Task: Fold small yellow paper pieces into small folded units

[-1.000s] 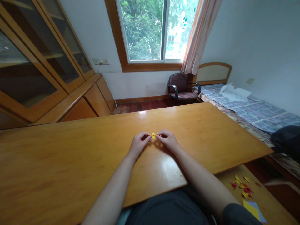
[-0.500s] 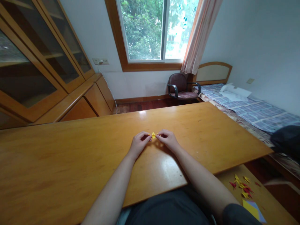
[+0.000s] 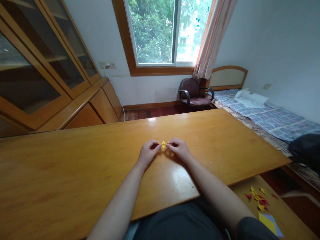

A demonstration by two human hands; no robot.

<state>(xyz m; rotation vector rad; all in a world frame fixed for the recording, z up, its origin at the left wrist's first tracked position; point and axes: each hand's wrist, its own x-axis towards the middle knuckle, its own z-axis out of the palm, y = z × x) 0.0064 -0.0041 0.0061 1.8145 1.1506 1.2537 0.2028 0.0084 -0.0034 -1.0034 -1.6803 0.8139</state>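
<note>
A small yellow folded paper piece [image 3: 163, 144], shaped like an origami crane, is held just above the wooden table [image 3: 100, 160]. My left hand [image 3: 149, 151] pinches its left end between thumb and fingertips. At the opposite end, the fingers of my right hand [image 3: 179, 149] close on it in a similar pinch. The middle of the paper shows between the two hands; its ends are partly covered by my fingers.
On a lower surface at right lie several yellow and red origami pieces [image 3: 261, 201] and some square paper sheets [image 3: 268, 224]. Beyond the table stand an armchair [image 3: 191, 91] and a bed [image 3: 270, 116]. A glass-door cabinet [image 3: 50, 86] lines the left.
</note>
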